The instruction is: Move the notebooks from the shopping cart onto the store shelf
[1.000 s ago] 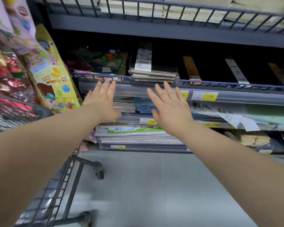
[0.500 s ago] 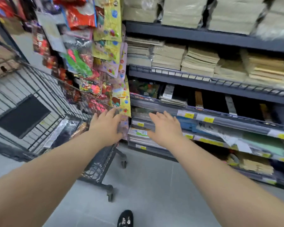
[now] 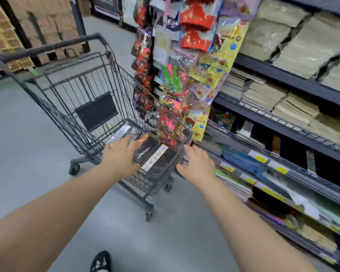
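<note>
Head view, reach into the cart. Fingers (image 3: 140, 139) of the left hand (image 3: 124, 154) are straight and slightly spread, holding nothing, poised over the notebooks (image 3: 159, 163); whether the tips touch the wrap cannot be told through the blur. Those of the right hand (image 3: 196, 163) are likewise extended and loose, empty, just outside the wire corner of the shopping cart (image 3: 90, 83) that faces the store shelf (image 3: 283, 78).

The notebooks lie flat on the basket floor, packed against the cart's narrow end nearest the person, opposite the handle (image 3: 67, 43). Covers are dark, flat and rectangular under a glossy film that throws glare; a pale label strip (image 3: 155, 155) crosses one pack.

Such film is likely slippery, and the flat packs offer no raised edge. The step in hand, lifting a batch, is therefore judged best done by bringing the right hand over the rim, sliding fingertips under a short edge from each side, and clamping the stack between both palms before raising it clear of the wire wall.

Hanging toy packets (image 3: 185, 75), crinkled and bright, overhang the cart's shelf-side rim and could snag a high lift; a low, level carry suits. The shelf is dark metal with a wire front rail and yellow price tags (image 3: 261, 159); tan paper stacks (image 3: 302, 46) fill its upper tiers.
</note>
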Available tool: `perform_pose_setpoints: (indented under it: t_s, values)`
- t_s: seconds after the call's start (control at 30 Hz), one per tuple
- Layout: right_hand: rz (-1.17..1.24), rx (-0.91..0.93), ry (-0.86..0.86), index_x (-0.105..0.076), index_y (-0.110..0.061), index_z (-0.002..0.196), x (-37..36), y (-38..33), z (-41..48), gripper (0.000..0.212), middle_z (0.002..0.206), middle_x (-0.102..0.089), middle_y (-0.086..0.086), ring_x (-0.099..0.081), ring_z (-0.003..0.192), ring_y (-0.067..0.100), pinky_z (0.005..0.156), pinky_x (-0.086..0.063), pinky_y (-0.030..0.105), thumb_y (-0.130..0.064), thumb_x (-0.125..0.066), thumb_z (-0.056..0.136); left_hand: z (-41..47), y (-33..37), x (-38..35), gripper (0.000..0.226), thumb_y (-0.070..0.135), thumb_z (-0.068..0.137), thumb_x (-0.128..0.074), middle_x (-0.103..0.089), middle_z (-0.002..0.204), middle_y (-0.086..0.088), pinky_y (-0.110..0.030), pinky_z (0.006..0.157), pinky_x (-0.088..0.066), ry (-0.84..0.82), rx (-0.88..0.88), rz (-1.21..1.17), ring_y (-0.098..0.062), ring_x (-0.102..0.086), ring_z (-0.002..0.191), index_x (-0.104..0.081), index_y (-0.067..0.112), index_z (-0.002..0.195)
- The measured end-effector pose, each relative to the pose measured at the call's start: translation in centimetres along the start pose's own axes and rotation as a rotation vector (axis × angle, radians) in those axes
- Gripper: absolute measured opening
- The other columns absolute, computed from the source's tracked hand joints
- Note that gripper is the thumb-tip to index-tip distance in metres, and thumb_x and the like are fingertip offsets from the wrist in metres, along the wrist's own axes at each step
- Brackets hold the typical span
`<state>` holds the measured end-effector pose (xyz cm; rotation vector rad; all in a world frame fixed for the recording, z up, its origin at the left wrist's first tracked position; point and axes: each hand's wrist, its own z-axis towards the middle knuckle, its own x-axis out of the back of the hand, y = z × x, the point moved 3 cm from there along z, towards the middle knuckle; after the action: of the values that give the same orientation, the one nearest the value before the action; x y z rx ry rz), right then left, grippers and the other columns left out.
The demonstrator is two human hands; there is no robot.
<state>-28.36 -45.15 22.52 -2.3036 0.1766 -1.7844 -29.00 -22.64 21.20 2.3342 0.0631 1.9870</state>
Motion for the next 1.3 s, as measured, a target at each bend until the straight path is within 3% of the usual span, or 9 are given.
perform_pose_setpoints:
  t_s: [0.37, 0.6, 0.77, 1.03, 1.3]
  values:
    - [0.118, -0.114, -0.02, -0.026, -0.027, 0.145, -7.5, -12.7, 3.6, 0.067, 0.154, -0.027, 0.002, -0.028, 0.139, 0.026, 0.107, -0.033, 0.045, -0.041, -0.055, 0.087, 2.0, -15.0, -1.3, 0.074, 0.043, 0.085, -0.056, -0.014, 0.16, -0.005, -0.052, 0.117, -0.014, -0.073, -0.008, -0.05, -0.025, -0.01, 0.147, -0.022, 0.025, 0.148]
    - [0.134, -0.181, -0.037, -0.027, -0.026, 0.145, -9.2, -15.4, 7.4, 0.066, 0.155, -0.026, 0.004, -0.028, 0.139, 0.027, 0.107, -0.034, 0.047, -0.041, -0.054, 0.087, 6.7, -17.4, -0.5, 0.068, 0.043, 0.09, -0.05, -0.006, 0.161, -0.005, -0.049, 0.117, -0.007, -0.097, -0.109, -0.056, -0.025, -0.003, 0.148, -0.02, 0.024, 0.149]
    - [0.178, -0.202, -0.098, -0.026, -0.025, 0.146, -10.7, -16.7, 13.0, 0.065, 0.152, -0.03, 0.003, -0.029, 0.138, 0.027, 0.106, -0.037, 0.049, -0.038, -0.054, 0.089, 11.7, -19.0, -1.6, 0.068, 0.042, 0.089, -0.049, -0.009, 0.161, -0.005, -0.049, 0.118, -0.011, -0.117, -0.135, -0.026, -0.027, -0.006, 0.148, -0.022, 0.024, 0.148]
    - [0.178, -0.22, -0.189, -0.03, -0.022, 0.143, -12.4, -18.1, 22.5, 0.062, 0.146, -0.038, 0.004, -0.037, 0.131, 0.028, 0.098, -0.041, 0.042, -0.037, -0.055, 0.089, 20.8, -21.9, -3.8, 0.068, 0.045, 0.092, -0.045, -0.01, 0.161, -0.006, -0.05, 0.118, -0.013, -0.271, -0.063, -0.042, -0.024, -0.008, 0.148, -0.019, 0.02, 0.15]
    - [0.134, -0.269, -0.306, -0.03, -0.023, 0.141, -16.2, -17.7, 30.1, 0.064, 0.143, -0.037, 0.005, -0.039, 0.128, 0.029, 0.096, -0.042, 0.043, -0.042, -0.056, 0.086, 29.6, -23.3, -9.4, 0.07, 0.047, 0.09, -0.045, -0.009, 0.16, -0.005, -0.052, 0.116, -0.013, -0.46, -0.11, 0.018, -0.027, -0.009, 0.147, -0.019, 0.021, 0.149]
